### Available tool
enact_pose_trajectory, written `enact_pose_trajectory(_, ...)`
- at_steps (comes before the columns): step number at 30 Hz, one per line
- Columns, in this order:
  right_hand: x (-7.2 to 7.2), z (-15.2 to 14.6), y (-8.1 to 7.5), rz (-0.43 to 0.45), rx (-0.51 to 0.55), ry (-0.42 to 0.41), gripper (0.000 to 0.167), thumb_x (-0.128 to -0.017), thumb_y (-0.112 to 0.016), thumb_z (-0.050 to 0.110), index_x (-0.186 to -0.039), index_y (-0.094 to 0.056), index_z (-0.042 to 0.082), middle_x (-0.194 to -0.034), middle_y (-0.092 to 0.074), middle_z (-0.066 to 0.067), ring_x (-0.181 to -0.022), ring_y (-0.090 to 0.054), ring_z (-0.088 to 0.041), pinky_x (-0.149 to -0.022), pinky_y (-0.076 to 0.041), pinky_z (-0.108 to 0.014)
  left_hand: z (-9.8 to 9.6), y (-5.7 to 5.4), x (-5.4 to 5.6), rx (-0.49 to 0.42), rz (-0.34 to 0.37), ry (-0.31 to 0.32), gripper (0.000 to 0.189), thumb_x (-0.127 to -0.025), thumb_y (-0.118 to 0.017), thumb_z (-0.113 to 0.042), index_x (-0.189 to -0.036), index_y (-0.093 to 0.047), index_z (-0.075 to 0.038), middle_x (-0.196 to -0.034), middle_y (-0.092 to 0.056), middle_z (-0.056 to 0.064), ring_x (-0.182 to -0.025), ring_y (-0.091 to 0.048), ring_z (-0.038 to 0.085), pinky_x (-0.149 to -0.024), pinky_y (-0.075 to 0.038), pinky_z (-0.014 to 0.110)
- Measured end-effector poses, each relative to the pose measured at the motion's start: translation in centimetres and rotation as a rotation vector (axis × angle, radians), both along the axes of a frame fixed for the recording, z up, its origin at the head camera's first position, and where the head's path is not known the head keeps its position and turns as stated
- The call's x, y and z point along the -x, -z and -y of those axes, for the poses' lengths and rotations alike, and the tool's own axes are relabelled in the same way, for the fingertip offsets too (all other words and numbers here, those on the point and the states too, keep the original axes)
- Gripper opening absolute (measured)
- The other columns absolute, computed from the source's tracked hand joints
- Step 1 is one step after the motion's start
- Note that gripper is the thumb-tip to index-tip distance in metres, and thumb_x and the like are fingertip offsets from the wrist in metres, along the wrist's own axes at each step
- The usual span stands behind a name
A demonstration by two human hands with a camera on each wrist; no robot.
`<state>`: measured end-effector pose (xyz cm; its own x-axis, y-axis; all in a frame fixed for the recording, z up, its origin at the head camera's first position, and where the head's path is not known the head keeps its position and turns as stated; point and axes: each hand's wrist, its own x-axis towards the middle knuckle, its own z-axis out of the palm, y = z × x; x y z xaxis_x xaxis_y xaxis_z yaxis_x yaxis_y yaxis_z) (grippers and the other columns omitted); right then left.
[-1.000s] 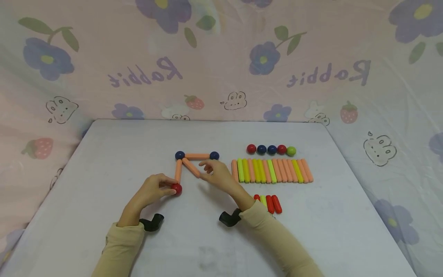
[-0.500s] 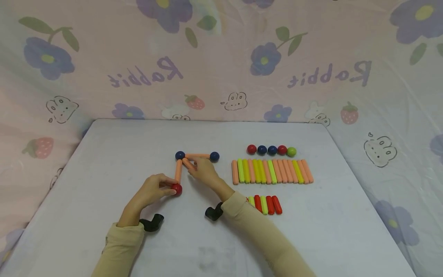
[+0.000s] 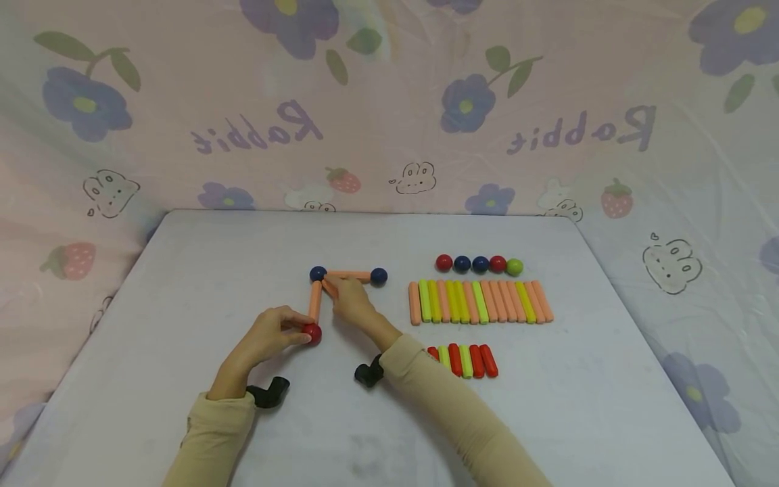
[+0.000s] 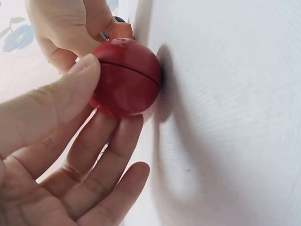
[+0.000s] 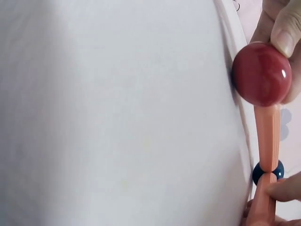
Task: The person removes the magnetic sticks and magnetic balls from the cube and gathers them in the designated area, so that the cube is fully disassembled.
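Note:
My left hand pinches a red ball between thumb and fingers, low over the white table. From the ball a peach stick runs up to a dark blue ball. A second peach stick leads right from there to another dark blue ball. With thumb and fingertips, my right hand pinches a slanting peach stick, its end at the first blue ball. In the head view that hand covers most of the slanting stick.
To the right lies a row of peach, yellow and green sticks. Behind it sits a line of red, blue and green balls. Nearer, short red and green sticks lie partly behind the right sleeve.
My right hand has moved left from the slanting stick's free end, taken hold of the stick and slid up toward the first blue ball. The left hand stays on the red ball.

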<state>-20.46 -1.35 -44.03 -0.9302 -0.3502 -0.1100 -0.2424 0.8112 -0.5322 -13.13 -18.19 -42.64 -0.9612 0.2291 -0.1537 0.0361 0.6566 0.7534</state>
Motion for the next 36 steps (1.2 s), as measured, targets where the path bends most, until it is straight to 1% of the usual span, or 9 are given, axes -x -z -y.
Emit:
enact_pose_trajectory(5,-0.1,0.4,0.1,-0.009,-0.02,0.001,0.068,-0.08,-0.063,-0.007,-0.143,-0.047,0.012,-0.133,-0.059,-0.019,-0.116,-0.055,-0.028,-0.096,-0.051,-0.034,0.0,0.0,0.0,0.002,0.002,-0.003,0.03,-0.083,-0.073,-0.008,-0.112,-0.07,-0.002,-0.111,-0.07,0.019,-0.108,-0.064,0.036,-0.095,-0.052,0.05)
enact_pose_trajectory(11,-0.1,0.8,0.1,-0.037,-0.028,0.017,0.068,-0.079,-0.065,-0.004,-0.143,-0.047,0.011,-0.129,-0.062,-0.02,-0.115,-0.055,-0.029,-0.1,-0.049,-0.037,0.1,0.1,0.1,0.006,-0.005,0.001,0.03,-0.083,-0.073,-0.008,-0.112,-0.07,-0.002,-0.11,-0.07,0.019,-0.108,-0.064,0.035,-0.095,-0.051,0.051)
enact_pose_trajectory(16,-0.1,1.0,-0.3,0.01,-0.005,0.032,0.069,-0.079,-0.064,-0.004,-0.144,-0.046,0.01,-0.13,-0.06,-0.022,-0.118,-0.053,-0.032,-0.101,-0.049,-0.041,0.1,0.0,0.1,0.01,-0.006,0.001,0.03,-0.083,-0.073,-0.008,-0.113,-0.07,-0.001,-0.11,-0.07,0.019,-0.108,-0.064,0.036,-0.096,-0.051,0.051)
enact_pose_trajectory(23,0.2,0.9,-0.8,0.071,0.01,0.007,0.065,-0.081,-0.06,-0.005,-0.144,-0.045,0.008,-0.129,-0.061,-0.021,-0.12,-0.052,-0.033,-0.098,-0.05,-0.04,-0.1,0.1,0.1,0.007,-0.005,-0.003,0.03,-0.083,-0.073,-0.007,-0.112,-0.07,-0.001,-0.11,-0.07,0.019,-0.107,-0.065,0.035,-0.095,-0.051,0.051)
enact_pose_trajectory(27,0.3,0.7,-1.1,0.17,0.106,0.018,0.065,-0.084,-0.056,-0.007,-0.145,-0.042,0.008,-0.135,-0.057,-0.02,-0.116,-0.05,-0.03,-0.086,-0.047,-0.031,-0.1,0.1,0.1,0.006,-0.006,0.0,0.03,-0.083,-0.073,-0.007,-0.111,-0.07,0.0,-0.11,-0.07,0.02,-0.108,-0.065,0.036,-0.095,-0.051,0.051)
enact_pose_trajectory(29,0.3,0.5,-1.1,0.217,0.167,0.029,0.061,-0.088,-0.053,-0.005,-0.146,-0.041,0.008,-0.14,-0.053,-0.019,-0.116,-0.05,-0.03,-0.083,-0.045,-0.03,0.0,0.0,0.0,0.004,-0.004,0.002,0.03,-0.083,-0.073,-0.007,-0.111,-0.07,0.0,-0.11,-0.07,0.02,-0.108,-0.065,0.036,-0.095,-0.051,0.051)
enact_pose_trajectory(31,0.2,0.3,-1.1,0.253,0.226,0.04,0.053,-0.094,-0.049,0.002,-0.146,-0.04,0.008,-0.147,-0.048,-0.017,-0.124,-0.05,-0.028,-0.093,-0.048,-0.03,0.0,0.0,0.0,0.002,-0.004,0.006,0.03,-0.083,-0.073,-0.007,-0.111,-0.07,0.0,-0.11,-0.07,0.02,-0.108,-0.065,0.037,-0.095,-0.052,0.051)
enact_pose_trajectory(34,-0.1,-0.2,-1.1,0.284,0.305,0.048,0.045,-0.1,-0.044,0.013,-0.145,-0.042,0.008,-0.15,-0.045,-0.014,-0.132,-0.048,-0.026,-0.111,-0.042,-0.037,0.0,0.0,0.1,0.001,-0.004,0.015,0.029,-0.083,-0.073,-0.007,-0.112,-0.07,0.0,-0.11,-0.07,0.02,-0.107,-0.065,0.036,-0.094,-0.052,0.05)
enact_pose_trajectory(36,-0.2,-0.7,-1.2,0.3,0.345,0.05,0.043,-0.102,-0.043,0.02,-0.144,-0.044,0.009,-0.149,-0.047,-0.013,-0.128,-0.051,-0.025,-0.109,-0.044,-0.037,0.1,0.0,0.1,-0.002,0.0,0.019,0.029,-0.084,-0.072,-0.008,-0.112,-0.07,0.0,-0.11,-0.07,0.02,-0.107,-0.065,0.036,-0.094,-0.053,0.049)
